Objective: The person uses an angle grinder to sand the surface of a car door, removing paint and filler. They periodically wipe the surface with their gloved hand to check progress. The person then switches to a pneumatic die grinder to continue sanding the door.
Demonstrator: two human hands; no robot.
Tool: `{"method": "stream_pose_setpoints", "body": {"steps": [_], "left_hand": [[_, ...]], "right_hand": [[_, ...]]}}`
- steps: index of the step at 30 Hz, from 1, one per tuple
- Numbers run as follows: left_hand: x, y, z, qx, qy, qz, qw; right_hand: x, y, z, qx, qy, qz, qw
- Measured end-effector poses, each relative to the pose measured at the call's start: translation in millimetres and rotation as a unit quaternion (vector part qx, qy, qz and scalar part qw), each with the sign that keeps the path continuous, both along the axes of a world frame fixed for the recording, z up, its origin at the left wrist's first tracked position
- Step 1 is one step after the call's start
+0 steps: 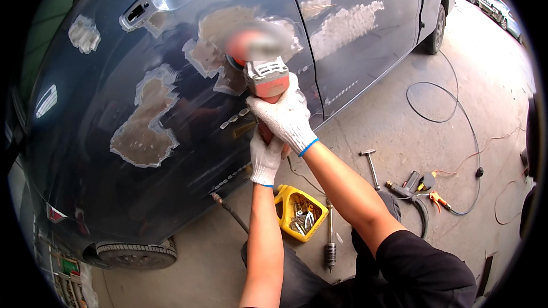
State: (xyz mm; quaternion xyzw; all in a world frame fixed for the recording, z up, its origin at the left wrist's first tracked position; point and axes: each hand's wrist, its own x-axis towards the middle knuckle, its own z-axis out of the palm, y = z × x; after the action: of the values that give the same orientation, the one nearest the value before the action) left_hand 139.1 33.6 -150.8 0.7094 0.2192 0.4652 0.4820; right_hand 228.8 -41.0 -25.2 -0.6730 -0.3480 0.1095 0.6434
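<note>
Both my hands wear white knit gloves with blue cuffs and are closed round a red and grey angle grinder (pixel 268 82). My right hand (pixel 285 118) wraps its body just below the grey vented part. Lower down, my left hand (pixel 265 157) grips the rear of the handle. The grinder's far end is smeared, so its disc cannot be made out clearly; it lies over a bare sanded patch (pixel 220 25) on the dark blue vehicle panel (pixel 228 154). Whether the disc touches the panel, I cannot tell.
More sanded patches (pixel 149 120) mark the bodywork around the door handle (pixel 136 12). On the concrete floor stand a cut yellow jug (pixel 302 212) of small tools, a hammer (pixel 371 168), a slide-hammer-like metal rod (pixel 330 239), an orange-handled clamp (pixel 438 199) and looping cables (pixel 408 100).
</note>
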Motion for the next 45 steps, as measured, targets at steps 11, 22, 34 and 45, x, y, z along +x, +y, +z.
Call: {"method": "stream_pose_setpoints", "body": {"steps": [11,22,34,45], "left_hand": [[2.7,-0.1,8.5,0.027,-0.006,0.031,0.999],[10.8,-5.4,25.5,0.014,-0.04,-0.012,0.999],[25.4,-8.3,57.3,0.043,0.051,-0.012,0.998],[31.5,-6.5,69.0,0.041,0.09,-0.015,0.995]], "right_hand": [[1.6,2.6,2.8,-0.008,-0.019,-0.001,1.0],[6.2,-10.9,39.0,-0.067,0.017,0.055,0.996],[32.3,-2.5,35.3,0.002,0.025,-0.006,1.0],[38.1,-4.8,36.9,0.015,0.062,-0.058,0.996]]}}
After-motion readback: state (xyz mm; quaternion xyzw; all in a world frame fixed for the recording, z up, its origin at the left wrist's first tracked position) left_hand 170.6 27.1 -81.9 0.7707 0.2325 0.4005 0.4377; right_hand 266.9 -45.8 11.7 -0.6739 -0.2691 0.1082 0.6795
